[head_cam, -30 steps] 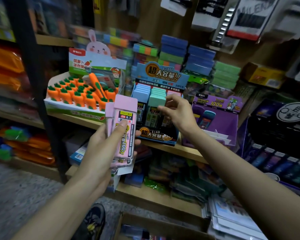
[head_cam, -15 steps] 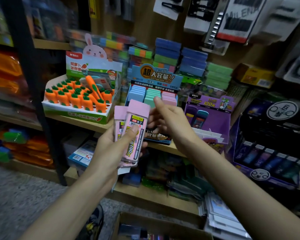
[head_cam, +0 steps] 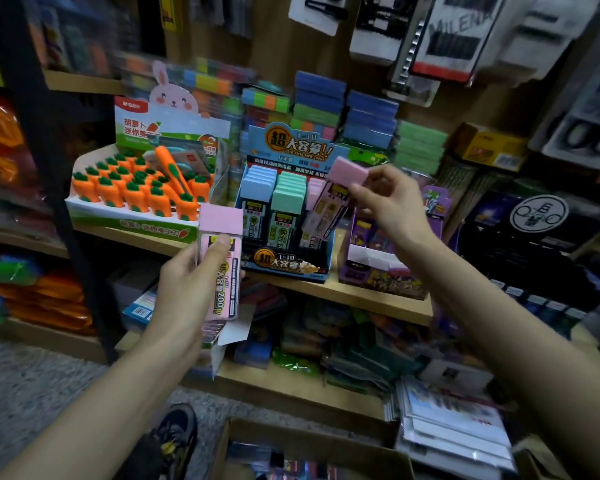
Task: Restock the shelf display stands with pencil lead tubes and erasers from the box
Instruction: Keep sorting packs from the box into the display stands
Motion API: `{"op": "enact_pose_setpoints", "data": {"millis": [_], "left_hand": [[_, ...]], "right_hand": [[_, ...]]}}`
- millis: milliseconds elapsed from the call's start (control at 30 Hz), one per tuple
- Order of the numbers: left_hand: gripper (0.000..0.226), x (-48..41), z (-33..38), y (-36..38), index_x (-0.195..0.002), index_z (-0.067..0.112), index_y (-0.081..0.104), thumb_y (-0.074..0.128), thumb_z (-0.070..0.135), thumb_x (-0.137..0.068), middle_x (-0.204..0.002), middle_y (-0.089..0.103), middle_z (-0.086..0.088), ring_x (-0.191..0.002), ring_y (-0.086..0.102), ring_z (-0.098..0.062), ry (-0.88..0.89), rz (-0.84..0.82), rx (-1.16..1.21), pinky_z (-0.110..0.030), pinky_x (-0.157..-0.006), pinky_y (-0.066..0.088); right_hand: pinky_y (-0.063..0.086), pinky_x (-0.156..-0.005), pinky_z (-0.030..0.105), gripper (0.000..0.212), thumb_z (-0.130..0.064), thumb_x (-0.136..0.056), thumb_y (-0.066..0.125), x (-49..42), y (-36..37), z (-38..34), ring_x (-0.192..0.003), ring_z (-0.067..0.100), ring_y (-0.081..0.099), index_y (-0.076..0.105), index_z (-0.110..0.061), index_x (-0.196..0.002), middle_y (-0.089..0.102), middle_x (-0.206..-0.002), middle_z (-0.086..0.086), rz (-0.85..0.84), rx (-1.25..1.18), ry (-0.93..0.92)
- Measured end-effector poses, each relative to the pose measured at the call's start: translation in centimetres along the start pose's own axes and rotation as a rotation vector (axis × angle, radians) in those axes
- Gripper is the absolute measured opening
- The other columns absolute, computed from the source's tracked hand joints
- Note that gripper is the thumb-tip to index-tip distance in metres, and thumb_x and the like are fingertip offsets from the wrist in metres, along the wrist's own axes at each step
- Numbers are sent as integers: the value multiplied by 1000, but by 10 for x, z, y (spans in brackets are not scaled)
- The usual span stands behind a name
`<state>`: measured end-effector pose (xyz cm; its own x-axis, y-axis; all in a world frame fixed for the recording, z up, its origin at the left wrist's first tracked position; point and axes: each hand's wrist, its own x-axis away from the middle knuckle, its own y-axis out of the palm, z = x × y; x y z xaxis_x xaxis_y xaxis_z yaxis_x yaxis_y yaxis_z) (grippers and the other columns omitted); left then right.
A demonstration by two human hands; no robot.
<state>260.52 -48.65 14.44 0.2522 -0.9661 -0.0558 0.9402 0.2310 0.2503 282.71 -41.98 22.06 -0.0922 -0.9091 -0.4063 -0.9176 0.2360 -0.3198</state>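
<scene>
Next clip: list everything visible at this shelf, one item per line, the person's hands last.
lead tube stand: one, blue, middle shelf; blue, green and pink tube rows
carrot display stand: one, white-green with orange carrots, left of it
purple display box: one, purple, right of it
cardboard box: one, brown, on the floor
shoe: one, dark, on the floor
single pink tube: one, pink, tilted over the pink row
pink tube stack: count unclear, pink, before the shelf
left hand: grips the stack
right hand: fingers pinch the single tube
</scene>
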Motion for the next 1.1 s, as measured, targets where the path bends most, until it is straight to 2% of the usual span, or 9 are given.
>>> {"op": "enact_pose_setpoints", "data": {"millis": [67,200,333,500,667,833,900,967,1100], "left_hand": [[17,-2,0,0,-82,25,68,56,34,-91,-59,68,5,-51,64,-5,-20,-7,2,-19,-40,48],[15,-2,-1,2,-84,25,69,58,33,-90,-62,70,3,-54,67,-5,-26,-43,1,-18,-41,48],[12,-2,-3,4,-85,27,68,58,31,-90,-62,71,4,-56,68,-4,11,-58,-24,-17,-40,47],[8,-8,-9,5,-92,27,66,58,28,-90,-65,70,7,-55,66,-6,55,-43,-59,-22,-41,50],[10,-11,-13,13,-91,21,65,59,29,-89,-80,65,-8,-68,61,-23,61,-91,-82,-38,-60,53],[15,-14,-17,25,-90,13,62,58,28,-91,-75,53,-5,-65,51,-9,150,-163,-142,-20,-56,44],[15,-15,-17,32,-87,12,61,59,26,-90,-66,51,3,-58,48,0,205,-189,-170,-11,-53,40],[13,-15,-19,42,-90,12,62,60,25,-89,-71,60,-2,-64,56,-2,219,-218,-175,-15,-59,46],[8,-15,-21,57,-95,23,65,60,26,-89,-88,71,-3,-84,66,-11,207,-263,-170,-29,-73,52]], "right_hand": [[56,-62,21,10,-7,-88,62,-7,6,13,-75,14,66,59,-10,-96,67,-91,10,-43,95,-39],[56,-80,46,12,-7,-86,64,-15,18,37,-87,27,67,61,-16,-94,68,-90,11,-110,176,-59],[57,-78,43,12,-9,-87,64,-17,18,48,-84,22,69,62,-19,-92,70,-87,8,-120,183,-65],[58,-70,35,12,-12,-86,66,-20,23,55,-85,24,70,65,-10,-98,71,-90,13,-112,223,-27],[57,-74,42,19,-19,-86,67,-22,29,54,-76,24,69,69,0,-89,71,-82,14,-89,378,18],[53,-76,40,34,-35,-90,60,-8,23,35,-81,24,65,68,-2,-87,70,-82,11,-83,706,-28],[54,-74,36,33,-38,-93,54,15,23,24,-81,20,67,67,-7,-88,70,-83,8,-142,388,12],[55,-72,32,27,-32,-94,53,38,28,15,-79,18,67,66,-10,-88,69,-82,6,-241,-39,149],[52,-59,23,1,-8,-90,60,51,30,7,-72,20,60,60,-8,-88,61,-81,14,-241,-216,172]]}}
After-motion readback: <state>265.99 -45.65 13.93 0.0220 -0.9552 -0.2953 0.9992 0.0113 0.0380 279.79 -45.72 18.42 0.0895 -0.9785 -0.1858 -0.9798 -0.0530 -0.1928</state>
